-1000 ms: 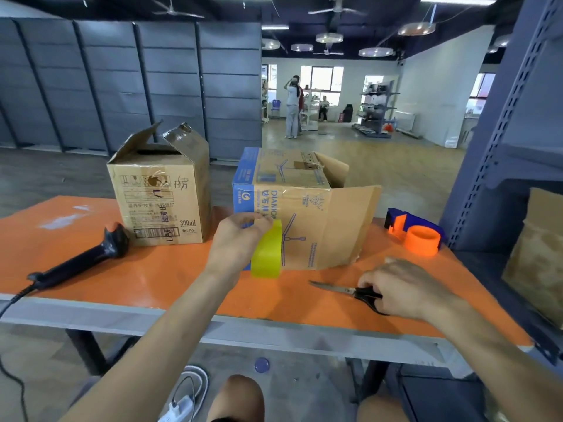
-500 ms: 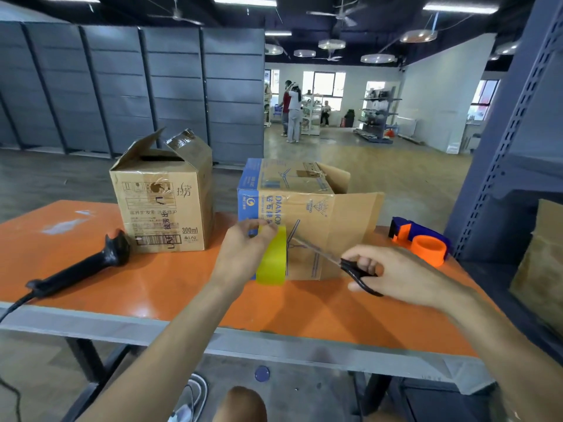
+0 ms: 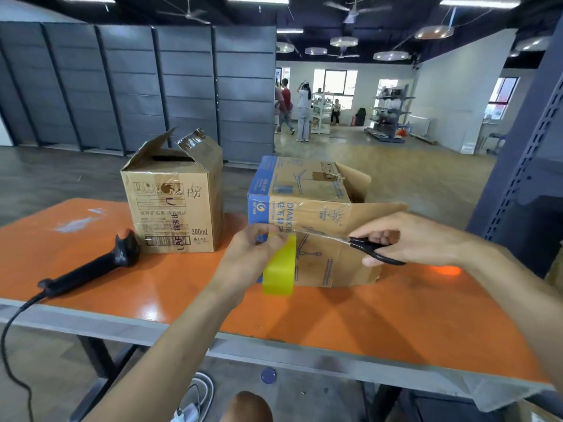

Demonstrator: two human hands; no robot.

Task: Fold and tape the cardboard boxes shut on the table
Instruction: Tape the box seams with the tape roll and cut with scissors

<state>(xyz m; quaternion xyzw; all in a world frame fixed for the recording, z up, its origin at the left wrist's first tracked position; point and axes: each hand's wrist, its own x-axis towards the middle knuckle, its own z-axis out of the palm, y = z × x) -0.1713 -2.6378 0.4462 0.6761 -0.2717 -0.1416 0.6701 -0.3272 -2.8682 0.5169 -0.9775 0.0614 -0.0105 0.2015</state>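
Head view: the left hand [image 3: 249, 260] pinches a yellow roll of tape [image 3: 280, 269] at its top edge, fingers curled round it, so the roll hangs upright just above the orange table top [image 3: 365, 315]. The right hand [image 3: 411, 239] is clenched round the black handles of a pair of scissors [image 3: 377, 254], whose thin blades point left toward the roll. They are blurred, so whether they touch tape cannot be told.

Both hands sit directly in front of the blue-and-brown printed cardboard box [image 3: 320, 214], covering part of its near face. The box lies on the table just beyond the fingers, open at its right end, with one flap swung out behind the right hand.

To the left of the left hand, well apart, stands a plain brown cardboard box [image 3: 173, 214] with its top flaps raised. Nearer on that side lies a black handheld scanner [image 3: 91, 269], its cable trailing off the table edge.

Past the right forearm rises a grey perforated shelving upright [image 3: 524, 178]. Far behind the boxes, several people [image 3: 301, 111] stand in the bright back room.
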